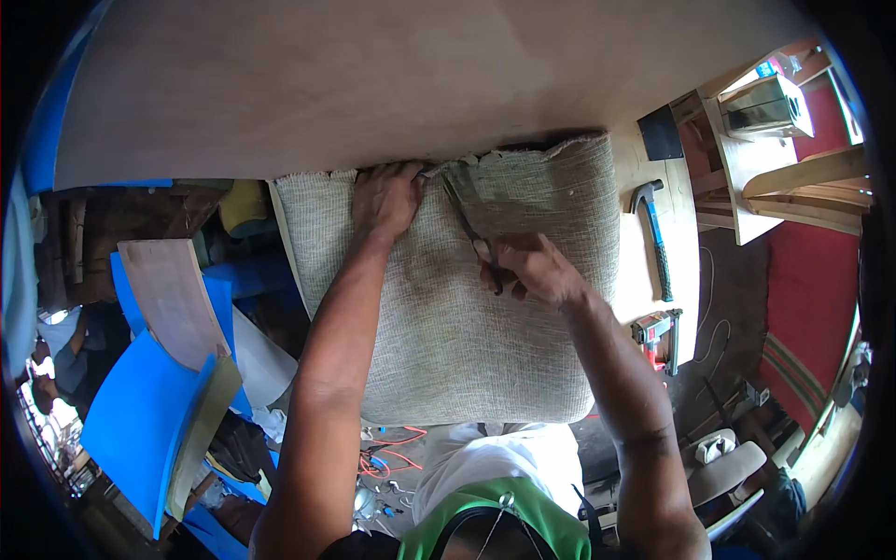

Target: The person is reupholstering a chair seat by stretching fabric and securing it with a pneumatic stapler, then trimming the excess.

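A pale woven fabric cover lies over a padded piece, with a ragged edge along its top. My left hand grips that ragged edge at the upper middle, its fingers curled onto it. Just right of it, my right hand holds long dark scissors by the handles, the blades angled up to the same edge; their exact opening is hard to make out. A large wooden panel stands directly behind the fabric.
A hammer and a clamp lie on the light bench at right, near wooden pieces. Blue curved sheets and a small board are at left. An orange hose lies below. Another person is partly visible far left.
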The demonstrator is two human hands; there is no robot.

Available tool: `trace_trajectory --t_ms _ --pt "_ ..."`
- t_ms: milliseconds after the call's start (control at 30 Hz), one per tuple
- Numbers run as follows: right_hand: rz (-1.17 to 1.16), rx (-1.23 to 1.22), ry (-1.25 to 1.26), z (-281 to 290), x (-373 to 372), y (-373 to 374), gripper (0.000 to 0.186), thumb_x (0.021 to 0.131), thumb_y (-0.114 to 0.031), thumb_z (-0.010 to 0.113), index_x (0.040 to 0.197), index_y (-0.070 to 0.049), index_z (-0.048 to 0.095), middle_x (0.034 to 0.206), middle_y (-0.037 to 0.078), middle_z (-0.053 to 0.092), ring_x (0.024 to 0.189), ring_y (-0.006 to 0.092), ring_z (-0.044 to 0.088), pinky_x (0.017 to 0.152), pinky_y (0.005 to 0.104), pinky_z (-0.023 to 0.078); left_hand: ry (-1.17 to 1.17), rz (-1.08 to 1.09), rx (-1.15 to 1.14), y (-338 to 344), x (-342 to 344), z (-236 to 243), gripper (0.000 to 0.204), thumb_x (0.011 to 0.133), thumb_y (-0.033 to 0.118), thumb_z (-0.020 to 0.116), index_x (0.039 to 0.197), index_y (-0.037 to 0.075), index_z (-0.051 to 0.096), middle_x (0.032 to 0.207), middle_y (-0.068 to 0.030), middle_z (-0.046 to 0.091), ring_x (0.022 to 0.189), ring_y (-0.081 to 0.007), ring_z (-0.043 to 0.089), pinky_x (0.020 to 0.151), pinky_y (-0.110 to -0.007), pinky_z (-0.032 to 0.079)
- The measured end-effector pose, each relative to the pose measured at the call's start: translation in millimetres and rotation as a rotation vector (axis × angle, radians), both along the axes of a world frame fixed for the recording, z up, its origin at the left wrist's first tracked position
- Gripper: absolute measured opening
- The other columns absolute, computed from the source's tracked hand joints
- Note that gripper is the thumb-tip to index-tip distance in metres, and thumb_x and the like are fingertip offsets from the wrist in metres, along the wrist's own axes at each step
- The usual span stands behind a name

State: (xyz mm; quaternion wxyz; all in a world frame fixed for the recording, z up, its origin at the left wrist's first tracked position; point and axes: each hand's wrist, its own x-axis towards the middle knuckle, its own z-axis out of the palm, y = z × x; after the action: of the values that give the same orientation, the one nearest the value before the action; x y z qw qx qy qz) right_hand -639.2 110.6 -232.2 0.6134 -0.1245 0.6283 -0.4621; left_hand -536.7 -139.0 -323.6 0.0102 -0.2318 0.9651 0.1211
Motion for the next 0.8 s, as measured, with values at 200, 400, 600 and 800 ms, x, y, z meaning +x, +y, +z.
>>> trace_trajectory --t_ms 200,400,600,800 --pt "-0.01 0.195 -0.105 -0.4 -21.2 -31.5 0.043 0.102 -0.043 0.059 0.079 -0.008 0.066 0.068 0.003 0.063 0.051 0.0087 0.047 0.046 0.0275 0.033 0.189 -0.085 -0.012 0.6 3.6 -7.2 0.022 0.088 0.02 0.068 0.11 0.018 0.074 0.114 -0.0034 0.073 0.114 -0.0284 0.064 0.098 -0.046 0.05" --pt "-0.053 0.2 -0.213 -16.6 -26.0 -38.1 0.044 0.098 -0.05 0.064 0.087 -0.008 0.068 0.073 0.003 0.065 0.059 0.0102 0.052 0.049 0.0274 0.035 0.298 -0.162 -0.016 -3.0 13.4 -22.7 0.014 0.088 0.015 0.067 0.101 0.016 0.072 0.11 -0.0022 0.072 0.109 -0.0255 0.065 0.093 -0.044 0.051" --pt "-0.066 0.189 -0.218 -22.6 -27.6 -39.3 0.05 0.094 -0.055 0.067 0.094 -0.005 0.068 0.078 0.004 0.067 0.064 0.0102 0.057 0.048 0.0258 0.036 0.207 -0.192 -0.105 3.3 11.3 -22.0 0.022 0.089 0.014 0.065 0.11 0.015 0.069 0.114 -0.0016 0.072 0.11 -0.0227 0.065 0.095 -0.042 0.049" --pt "-0.088 0.176 -0.269 -20.5 -33.5 -48.5 0.047 0.095 -0.051 0.068 0.092 -0.004 0.068 0.076 0.004 0.066 0.057 0.0091 0.055 0.043 0.0243 0.031 0.244 -0.257 -0.149 0.1 15.5 -24.3 0.023 0.088 0.015 0.065 0.111 0.015 0.069 0.115 -0.0008 0.072 0.111 -0.0216 0.065 0.096 -0.043 0.047"
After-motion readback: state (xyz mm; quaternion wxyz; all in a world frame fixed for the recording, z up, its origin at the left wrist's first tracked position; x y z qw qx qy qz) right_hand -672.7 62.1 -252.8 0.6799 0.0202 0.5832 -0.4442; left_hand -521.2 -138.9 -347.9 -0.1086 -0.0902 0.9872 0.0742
